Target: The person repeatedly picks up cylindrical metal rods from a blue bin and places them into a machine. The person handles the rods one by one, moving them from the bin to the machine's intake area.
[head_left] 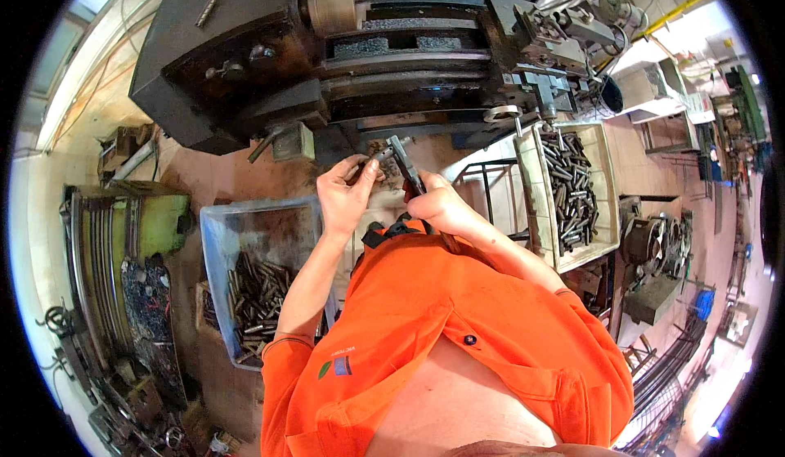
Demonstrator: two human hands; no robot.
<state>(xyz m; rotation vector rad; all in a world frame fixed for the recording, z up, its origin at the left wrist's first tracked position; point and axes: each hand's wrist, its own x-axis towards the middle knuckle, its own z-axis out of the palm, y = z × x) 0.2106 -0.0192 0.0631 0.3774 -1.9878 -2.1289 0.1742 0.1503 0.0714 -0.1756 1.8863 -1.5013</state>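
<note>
In front of my waist, my left hand point(347, 193) is closed, pinching a short metal rod point(383, 155) between thumb and fingertips. My right hand point(435, 201) is wrapped round a caliper point(402, 161), a dark grey bar whose jaw end points up and away from me. The caliper's jaws meet the rod's far end; whether they press on it is too small to tell. Below left stands a translucent blue-white bin point(214, 281) with a heap of dark metal rods point(260, 297). A cream crate point(546, 240) at the right holds several more rods point(576, 187).
A large dark lathe point(245, 56) spans the far side, with its chuck point(335, 3) and a handwheel point(501, 114). A loose rod point(208, 9) lies on its headstock. Green machinery point(151, 224) stands left. Metal parts point(654, 240) and long bars point(675, 355) are at the right.
</note>
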